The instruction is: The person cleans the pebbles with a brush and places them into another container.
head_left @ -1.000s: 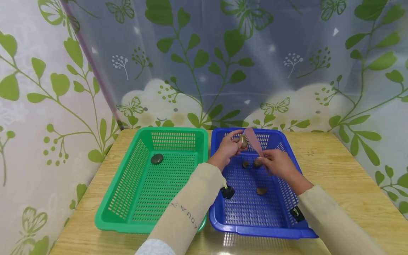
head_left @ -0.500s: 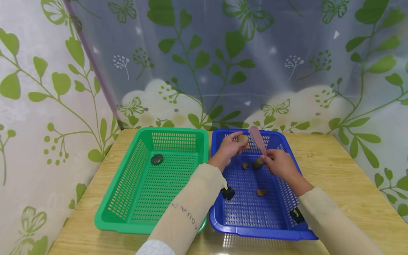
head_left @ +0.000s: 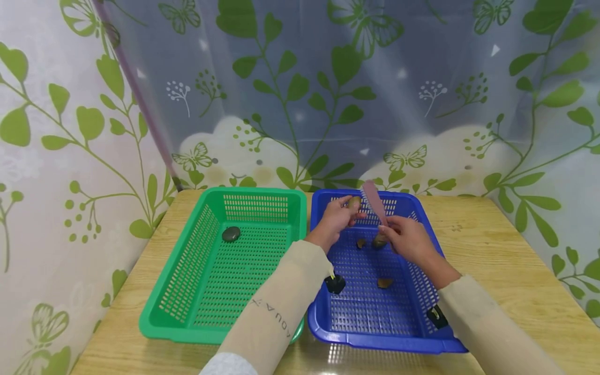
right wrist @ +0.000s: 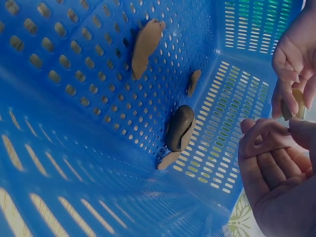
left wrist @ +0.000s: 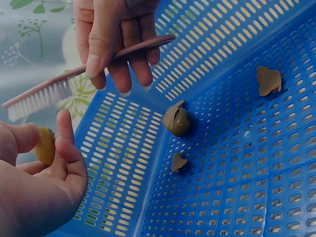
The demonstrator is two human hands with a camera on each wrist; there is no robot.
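My left hand pinches a small yellowish-brown stone between thumb and fingers, above the far part of the blue basket. Beside it, my right hand grips the handle of a pink brush. Its white bristles face the stone, with a small gap between them in the left wrist view. Below the hands, a stone partly wrapped in cracked brown clay lies on the basket floor. A small clay bit and a larger clay flake lie near it.
On the left stands a green basket holding one smooth dark stone. Both baskets sit side by side on a wooden table. A leaf-patterned curtain hangs behind. Black wrist devices sit on the sleeves.
The stone has been turned in my left fingers. The brush moved off the stone to the right, then slightly back left and up. The basket contents look unchanged.
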